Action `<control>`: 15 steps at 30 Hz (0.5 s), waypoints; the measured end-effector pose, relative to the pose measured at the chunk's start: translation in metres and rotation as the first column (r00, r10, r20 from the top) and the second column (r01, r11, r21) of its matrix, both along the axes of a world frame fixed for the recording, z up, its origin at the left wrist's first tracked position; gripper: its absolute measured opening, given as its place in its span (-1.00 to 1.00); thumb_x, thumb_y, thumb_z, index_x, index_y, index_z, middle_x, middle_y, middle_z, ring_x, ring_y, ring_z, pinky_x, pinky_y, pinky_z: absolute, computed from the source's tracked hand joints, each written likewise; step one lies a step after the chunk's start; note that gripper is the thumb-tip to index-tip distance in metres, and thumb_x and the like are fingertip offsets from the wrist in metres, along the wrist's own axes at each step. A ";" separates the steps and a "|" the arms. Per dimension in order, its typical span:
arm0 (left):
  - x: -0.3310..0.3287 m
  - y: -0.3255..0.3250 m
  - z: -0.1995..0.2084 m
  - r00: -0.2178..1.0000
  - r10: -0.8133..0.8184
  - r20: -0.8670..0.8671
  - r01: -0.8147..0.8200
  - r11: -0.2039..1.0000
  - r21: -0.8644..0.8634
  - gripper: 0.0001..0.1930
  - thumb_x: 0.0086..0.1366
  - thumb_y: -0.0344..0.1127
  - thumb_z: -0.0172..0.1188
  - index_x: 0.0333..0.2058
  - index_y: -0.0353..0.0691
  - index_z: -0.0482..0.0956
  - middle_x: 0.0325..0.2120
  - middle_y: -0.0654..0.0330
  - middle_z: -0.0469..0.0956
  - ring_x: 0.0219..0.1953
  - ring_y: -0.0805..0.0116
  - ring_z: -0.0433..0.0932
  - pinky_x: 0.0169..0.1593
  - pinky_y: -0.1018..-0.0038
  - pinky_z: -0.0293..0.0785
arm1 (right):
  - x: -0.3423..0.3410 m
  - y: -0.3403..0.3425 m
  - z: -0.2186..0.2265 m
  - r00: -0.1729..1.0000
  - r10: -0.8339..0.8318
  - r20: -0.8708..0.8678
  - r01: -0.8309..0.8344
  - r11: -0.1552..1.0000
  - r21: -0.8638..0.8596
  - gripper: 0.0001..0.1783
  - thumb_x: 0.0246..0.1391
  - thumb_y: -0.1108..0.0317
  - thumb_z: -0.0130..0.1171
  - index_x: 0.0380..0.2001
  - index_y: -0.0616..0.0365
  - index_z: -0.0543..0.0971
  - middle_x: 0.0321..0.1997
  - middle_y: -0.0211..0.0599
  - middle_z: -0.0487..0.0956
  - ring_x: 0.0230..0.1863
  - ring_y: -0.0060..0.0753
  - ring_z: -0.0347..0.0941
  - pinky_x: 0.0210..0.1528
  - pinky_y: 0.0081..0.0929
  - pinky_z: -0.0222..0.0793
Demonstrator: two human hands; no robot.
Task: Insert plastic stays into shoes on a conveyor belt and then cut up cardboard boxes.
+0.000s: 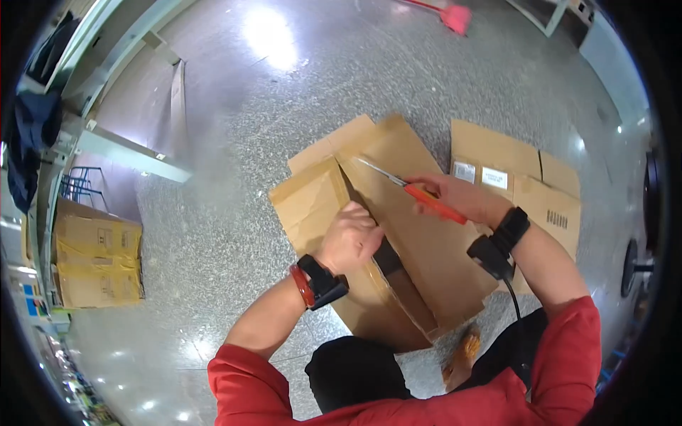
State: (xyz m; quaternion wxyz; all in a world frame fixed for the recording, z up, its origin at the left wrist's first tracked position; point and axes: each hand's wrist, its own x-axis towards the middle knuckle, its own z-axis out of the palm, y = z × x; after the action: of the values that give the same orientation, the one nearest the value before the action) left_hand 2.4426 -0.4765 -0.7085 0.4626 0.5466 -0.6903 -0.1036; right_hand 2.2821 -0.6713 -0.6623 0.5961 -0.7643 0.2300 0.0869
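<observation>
A brown cardboard box, partly collapsed, lies on the floor in front of me with a long dark gap between its flaps. My left hand is closed at the gap, on the edge of the left-hand flap; its fingertips are hidden. An orange-handled knife is gripped in my right hand. Its long, thin metal blade points to the upper left over the box; whether the blade touches the cardboard I cannot tell.
Another flattened cardboard box with white labels lies to the right. A taped carton stands at the left beside a pale metal frame. A pink-red broom head rests on the speckled floor at the far side.
</observation>
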 end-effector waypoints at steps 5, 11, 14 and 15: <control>-0.011 0.010 0.009 0.997 0.064 -0.046 -0.063 0.998 0.018 -0.70 0.03 -0.53 0.15 -0.79 -0.21 0.28 -0.76 0.18 0.30 -0.61 0.17 0.32 -0.37 0.31 0.24 | 0.015 -0.023 -0.010 0.956 0.259 -0.138 -0.145 0.826 0.545 -0.27 0.14 -0.30 -0.08 0.12 0.08 0.35 -0.26 -0.36 0.53 -0.37 -0.62 0.41 -0.38 -0.62 0.38; -0.020 0.013 0.015 0.988 0.009 0.156 -0.015 0.999 0.042 -0.70 0.03 -0.44 0.21 -0.80 -0.12 0.34 -0.77 0.27 0.29 -0.59 0.27 0.32 -0.37 0.37 0.24 | 0.048 -0.023 -0.010 0.964 0.253 -0.085 -0.104 0.651 0.752 -0.11 0.08 -0.49 -0.30 0.10 0.10 0.37 -0.28 -0.29 0.54 -0.53 -0.56 0.35 -0.53 -0.63 0.26; -0.029 0.016 0.023 0.990 0.011 0.142 -0.013 1.000 0.015 -0.69 0.00 -0.40 0.24 -0.81 -0.09 0.34 -0.78 0.30 0.29 -0.59 0.30 0.32 -0.38 0.40 0.22 | 0.055 -0.027 -0.010 0.973 0.204 -0.108 -0.033 0.585 0.811 -0.04 0.04 -0.54 -0.35 0.12 0.12 0.36 -0.28 -0.22 0.54 -0.54 -0.54 0.30 -0.54 -0.61 0.23; -0.031 0.019 0.025 0.987 0.017 0.162 -0.020 1.000 0.013 -0.69 0.00 -0.40 0.24 -0.82 -0.09 0.34 -0.78 0.31 0.29 -0.60 0.31 0.32 -0.38 0.41 0.22 | 0.055 -0.027 -0.009 0.972 0.208 -0.111 -0.032 0.586 0.810 -0.04 0.04 -0.54 -0.35 0.12 0.12 0.36 -0.28 -0.22 0.54 -0.54 -0.54 0.30 -0.54 -0.61 0.23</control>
State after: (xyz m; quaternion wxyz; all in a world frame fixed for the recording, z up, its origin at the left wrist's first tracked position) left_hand 2.4112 -0.4571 -0.6838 0.4019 0.5629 -0.7198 -0.0594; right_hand 2.3373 -0.6981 -0.6714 0.8433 -0.4153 0.1707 0.2952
